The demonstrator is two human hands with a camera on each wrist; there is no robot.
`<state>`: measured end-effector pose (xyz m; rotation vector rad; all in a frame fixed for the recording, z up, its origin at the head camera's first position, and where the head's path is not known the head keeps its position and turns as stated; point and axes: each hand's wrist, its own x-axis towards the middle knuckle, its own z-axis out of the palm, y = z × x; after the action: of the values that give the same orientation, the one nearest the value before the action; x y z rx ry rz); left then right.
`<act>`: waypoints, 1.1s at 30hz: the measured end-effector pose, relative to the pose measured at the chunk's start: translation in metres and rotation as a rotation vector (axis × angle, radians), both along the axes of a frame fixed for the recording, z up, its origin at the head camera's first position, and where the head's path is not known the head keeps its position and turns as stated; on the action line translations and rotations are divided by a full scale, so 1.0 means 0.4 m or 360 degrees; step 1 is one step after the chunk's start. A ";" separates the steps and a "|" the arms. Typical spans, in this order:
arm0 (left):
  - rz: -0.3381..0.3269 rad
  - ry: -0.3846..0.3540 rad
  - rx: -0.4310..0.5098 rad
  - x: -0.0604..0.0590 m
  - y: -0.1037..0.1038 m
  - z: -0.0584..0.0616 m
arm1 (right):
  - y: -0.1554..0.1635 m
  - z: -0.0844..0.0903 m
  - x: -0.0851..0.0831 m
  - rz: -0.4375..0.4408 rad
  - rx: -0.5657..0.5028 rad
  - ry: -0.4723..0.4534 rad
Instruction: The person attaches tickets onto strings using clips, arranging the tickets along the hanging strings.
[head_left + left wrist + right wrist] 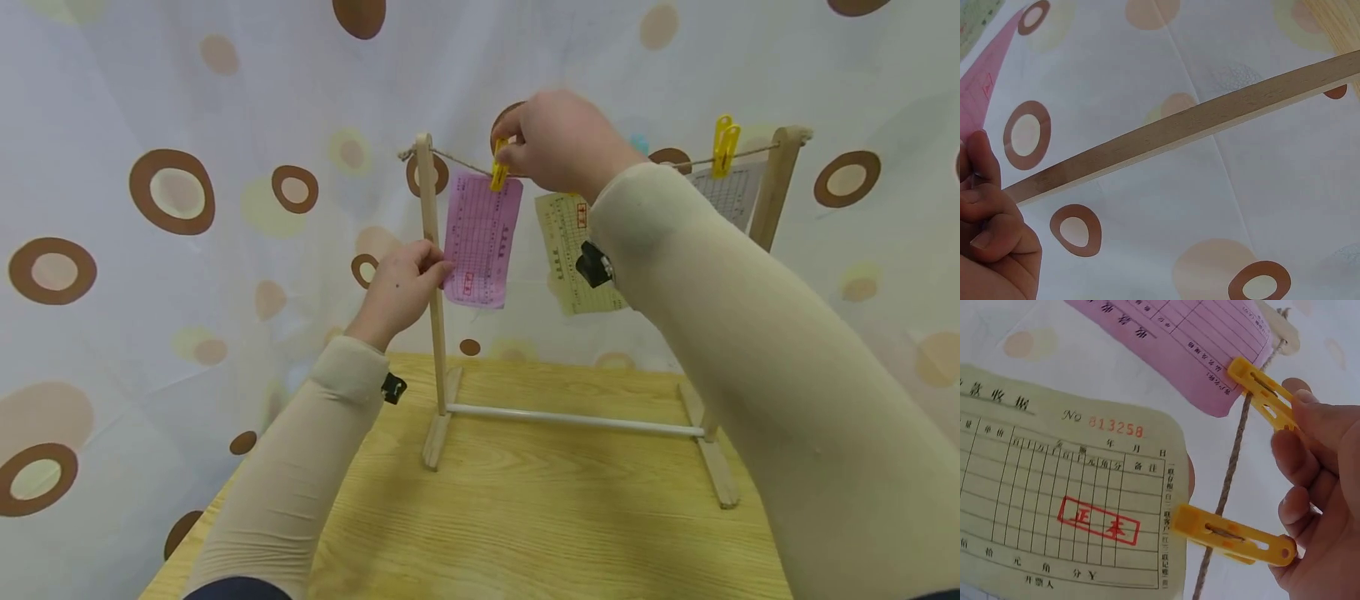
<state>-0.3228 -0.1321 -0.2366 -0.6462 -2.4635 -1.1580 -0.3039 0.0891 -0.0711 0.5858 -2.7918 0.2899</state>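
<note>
A small wooden rack stands on the table, with a string (457, 158) stretched between its left post (435, 350) and right post (772, 192). A pink slip (480, 242) hangs from the string by a yellow clip (498, 171). My right hand (510, 146) pinches that clip's tail (1260, 390). My left hand (438, 268) pinches the pink slip's left edge beside the left post (1210, 119). A second yellow clip (1229, 534) holds a yellow-green receipt (1054, 487) on the string (1235, 450), just below my right hand (1291, 425); my right arm partly hides this receipt in the head view.
A white slip (731, 196) hangs under a third yellow clip (725, 143) near the right post. A white bar (570, 419) joins the rack's feet on the wooden table (540, 517). A dotted curtain (172, 192) hangs close behind.
</note>
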 end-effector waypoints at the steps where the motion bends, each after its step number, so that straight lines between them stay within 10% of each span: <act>1: 0.0000 0.0003 -0.0005 -0.001 0.000 0.000 | 0.002 -0.002 0.001 -0.0009 0.0044 0.0025; 13: -0.0032 -0.0062 0.0005 -0.002 0.003 -0.004 | 0.031 -0.038 0.030 -0.0070 0.0317 0.0468; 33: -0.0057 -0.0029 0.0098 0.013 -0.030 -0.042 | 0.204 -0.193 0.147 0.0303 0.0000 0.0913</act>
<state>-0.3178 -0.1442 -0.2535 -0.6671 -2.4303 -1.2533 -0.2451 0.1706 -0.1483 0.7917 -2.1903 0.1302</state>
